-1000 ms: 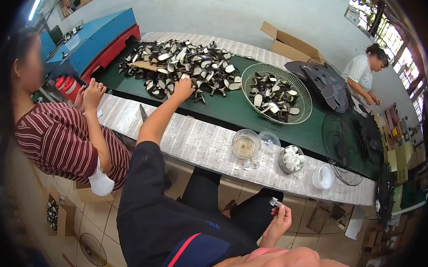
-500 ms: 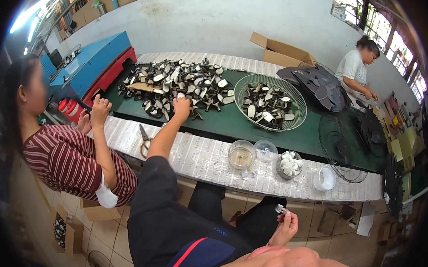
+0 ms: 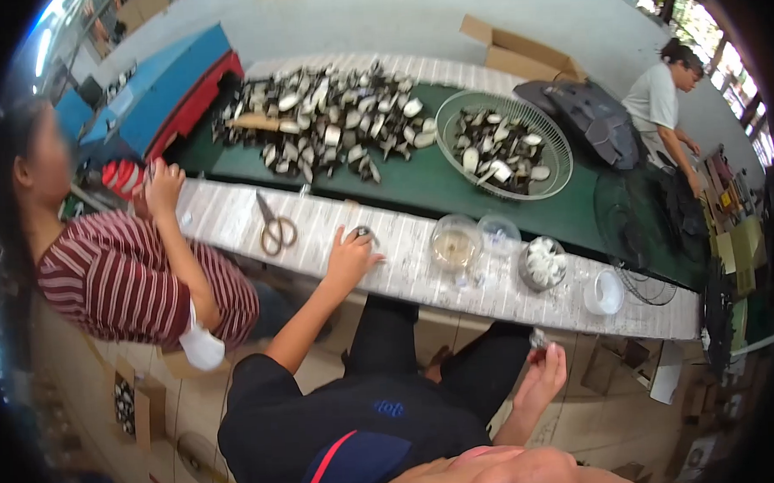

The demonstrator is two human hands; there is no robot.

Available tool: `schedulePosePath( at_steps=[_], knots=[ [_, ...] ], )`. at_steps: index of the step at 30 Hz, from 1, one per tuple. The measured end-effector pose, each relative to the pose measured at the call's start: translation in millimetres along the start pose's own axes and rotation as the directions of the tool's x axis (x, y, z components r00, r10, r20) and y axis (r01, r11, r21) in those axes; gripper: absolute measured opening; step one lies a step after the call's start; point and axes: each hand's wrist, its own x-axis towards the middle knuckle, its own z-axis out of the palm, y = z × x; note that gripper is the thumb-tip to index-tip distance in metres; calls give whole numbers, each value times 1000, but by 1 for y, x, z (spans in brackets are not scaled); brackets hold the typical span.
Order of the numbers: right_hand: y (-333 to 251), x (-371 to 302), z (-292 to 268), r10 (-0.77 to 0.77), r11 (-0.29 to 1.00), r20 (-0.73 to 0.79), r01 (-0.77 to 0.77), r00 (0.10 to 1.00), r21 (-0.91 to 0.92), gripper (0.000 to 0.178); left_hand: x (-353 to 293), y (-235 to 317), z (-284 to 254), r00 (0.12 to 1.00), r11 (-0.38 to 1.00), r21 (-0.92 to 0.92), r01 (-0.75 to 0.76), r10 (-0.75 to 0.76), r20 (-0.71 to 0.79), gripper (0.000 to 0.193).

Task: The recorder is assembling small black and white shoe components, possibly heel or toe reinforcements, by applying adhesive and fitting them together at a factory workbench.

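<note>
Table runs across the view, its pale near strip closest to the person. On its green middle lies a big heap of black-and-white pieces, and to the right of it is a mesh basket with more of them. Scissors lie on the pale strip, left of the left hand. This hand is over the strip, nearer to the heap than the right hand, which is off the near edge, lower and well to the right. The small dark piece is at the left fingertips, on their right side; the thumb stands out below it. Whether these fingers close on it, and how its long axis runs, I cannot tell. The small shiny piece is pinched by the right thumb and fingers, at their upper end.
</note>
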Motion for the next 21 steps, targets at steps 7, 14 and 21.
schedulePosePath(
  at_steps=[7, 14, 21],
  knots=[
    [10, -3, 43, 82, 985, 211, -48, 974, -164, 15, -32, -4, -3, 880, 792, -423, 440, -475, 27, 31],
    [51, -21, 58, 623, 620, 420, -744, 660, 248, 13, 4, -28, 21, 947, 892, -323, 315, -276, 161, 28],
    [54, -31, 49, 437, 553, 460, -634, 773, 540, 19, -30, 50, -28, 791, -419, -859, 294, -398, 464, 33]
  ],
)
